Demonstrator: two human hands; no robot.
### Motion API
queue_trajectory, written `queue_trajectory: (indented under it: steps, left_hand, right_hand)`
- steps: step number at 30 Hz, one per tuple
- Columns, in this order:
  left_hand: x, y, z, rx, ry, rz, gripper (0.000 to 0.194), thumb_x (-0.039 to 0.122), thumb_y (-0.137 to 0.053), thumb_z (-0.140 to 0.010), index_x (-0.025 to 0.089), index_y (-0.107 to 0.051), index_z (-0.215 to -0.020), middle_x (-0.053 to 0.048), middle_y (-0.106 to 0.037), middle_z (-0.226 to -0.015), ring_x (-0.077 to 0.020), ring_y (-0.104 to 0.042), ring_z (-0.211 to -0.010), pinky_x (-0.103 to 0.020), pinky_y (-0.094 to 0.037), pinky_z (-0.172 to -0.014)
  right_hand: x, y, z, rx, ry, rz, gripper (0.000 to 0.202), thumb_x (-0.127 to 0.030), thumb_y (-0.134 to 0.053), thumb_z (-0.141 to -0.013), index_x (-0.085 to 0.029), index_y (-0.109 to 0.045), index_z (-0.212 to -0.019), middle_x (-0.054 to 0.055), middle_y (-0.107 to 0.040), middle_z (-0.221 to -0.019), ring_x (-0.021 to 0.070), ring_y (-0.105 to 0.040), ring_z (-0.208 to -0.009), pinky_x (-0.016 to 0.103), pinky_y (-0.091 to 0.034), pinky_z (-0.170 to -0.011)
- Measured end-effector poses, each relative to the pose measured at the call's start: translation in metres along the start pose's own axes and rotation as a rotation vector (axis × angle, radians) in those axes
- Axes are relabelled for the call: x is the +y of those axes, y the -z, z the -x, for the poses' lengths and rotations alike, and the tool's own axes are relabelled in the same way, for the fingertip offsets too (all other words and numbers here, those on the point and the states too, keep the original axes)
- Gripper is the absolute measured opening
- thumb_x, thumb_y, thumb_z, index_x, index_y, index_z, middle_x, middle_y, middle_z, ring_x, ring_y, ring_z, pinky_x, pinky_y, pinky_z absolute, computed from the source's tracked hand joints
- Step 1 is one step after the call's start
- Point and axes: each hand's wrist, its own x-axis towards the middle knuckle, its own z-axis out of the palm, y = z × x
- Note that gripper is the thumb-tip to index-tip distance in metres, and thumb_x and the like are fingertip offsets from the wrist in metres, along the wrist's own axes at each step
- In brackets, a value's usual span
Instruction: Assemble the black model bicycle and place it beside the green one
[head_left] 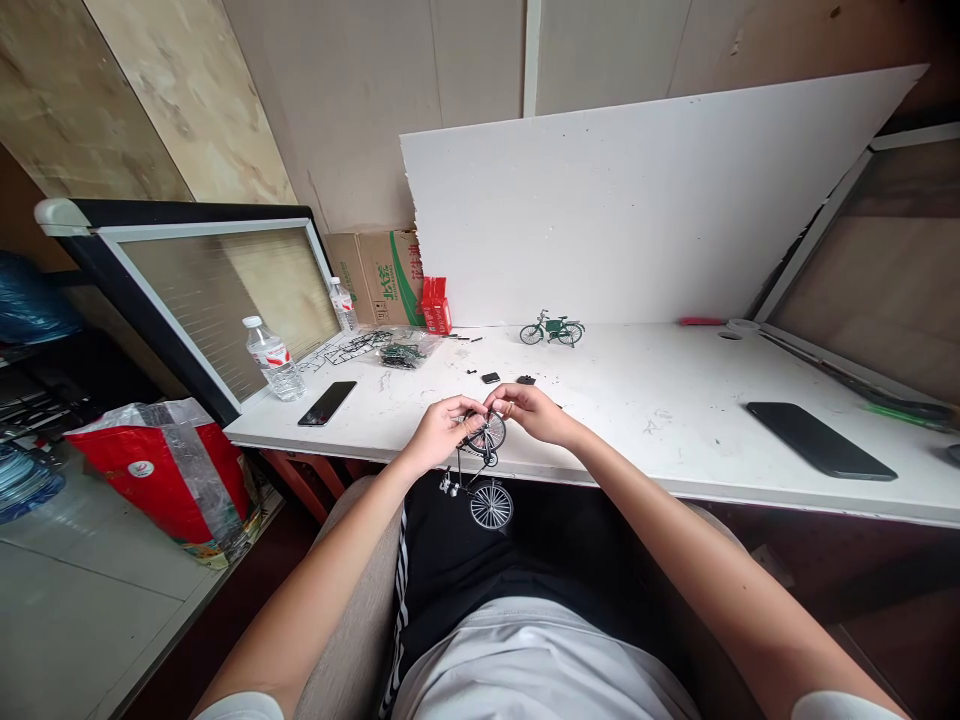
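Between my hands hangs a black model bicycle [491, 505], one wheel up at my fingers and the other dangling past the table's front edge over my lap. My left hand [444, 432] is closed on it at the upper wheel. Thumb and fingers of my right hand [531, 412] pinch together at the top of that same wheel; whether a small part sits in that pinch is too small to make out. Beyond them on the table lie small black parts [490, 378]. Farther back stands a green model bicycle [553, 328].
On the white table [637, 400] at left are a phone [328, 403], a water bottle [273, 360], black part frames [349, 347] and a bag of parts [405, 352]. A red box [436, 305] and carton [379, 275] stand behind. At right lies a black slab-like object [821, 440].
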Motion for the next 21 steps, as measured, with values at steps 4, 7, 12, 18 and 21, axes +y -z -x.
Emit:
queue_trajectory:
  steps: [4, 7, 12, 18, 21]
  left_hand:
    - [-0.0006, -0.0003, -0.0002, -0.078, -0.002, -0.039, 0.051, 0.059, -0.088, -0.087, 0.014, -0.073, -0.106, -0.008, -0.072, -0.104, -0.0170, -0.072, -0.080, -0.036, -0.067, -0.075]
    - [-0.0008, 0.0002, 0.0012, -0.112, -0.014, -0.071, 0.047, 0.059, -0.086, -0.089, 0.016, -0.070, -0.101, -0.005, -0.067, -0.100, -0.0162, -0.070, -0.080, -0.035, -0.067, -0.076]
    - [-0.0001, 0.0020, 0.0026, -0.130, -0.024, -0.123, 0.046, 0.060, -0.081, -0.093, 0.017, -0.066, -0.100, -0.004, -0.066, -0.099, -0.0159, -0.070, -0.080, -0.032, -0.063, -0.076]
    - [0.0018, 0.0017, 0.0033, -0.115, -0.025, -0.163, 0.044, 0.058, -0.080, -0.095, 0.017, -0.065, -0.102, -0.005, -0.068, -0.101, -0.0162, -0.070, -0.081, -0.033, -0.063, -0.079]
    - [0.0025, 0.0024, 0.0036, -0.098, -0.017, -0.190, 0.043, 0.057, -0.079, -0.095, 0.017, -0.065, -0.103, -0.006, -0.069, -0.102, -0.0164, -0.071, -0.081, -0.032, -0.061, -0.077]
  right_hand:
    - [0.0050, -0.0022, 0.0004, -0.004, 0.022, -0.020, 0.038, -0.056, -0.061, -0.109, -0.020, -0.075, -0.107, 0.008, -0.076, -0.102, 0.0213, -0.069, -0.093, 0.036, -0.055, -0.087]
    - [0.0055, -0.0054, 0.0004, -0.012, 0.026, -0.032, 0.036, -0.055, -0.061, -0.109, -0.020, -0.073, -0.105, 0.007, -0.075, -0.098, 0.0206, -0.068, -0.089, 0.036, -0.054, -0.086]
    - [0.0056, -0.0079, 0.0001, -0.005, 0.031, -0.033, 0.036, -0.056, -0.061, -0.109, -0.021, -0.071, -0.103, 0.006, -0.073, -0.097, 0.0201, -0.065, -0.086, 0.036, -0.054, -0.084]
    - [0.0094, -0.0075, 0.0002, -0.006, 0.025, -0.040, 0.037, -0.056, -0.060, -0.109, -0.021, -0.072, -0.105, 0.006, -0.073, -0.097, 0.0193, -0.065, -0.084, 0.035, -0.055, -0.082]
    - [0.0099, -0.0055, 0.0001, -0.007, 0.023, -0.040, 0.037, -0.056, -0.062, -0.109, -0.021, -0.073, -0.107, 0.007, -0.074, -0.100, 0.0196, -0.066, -0.087, 0.035, -0.055, -0.083]
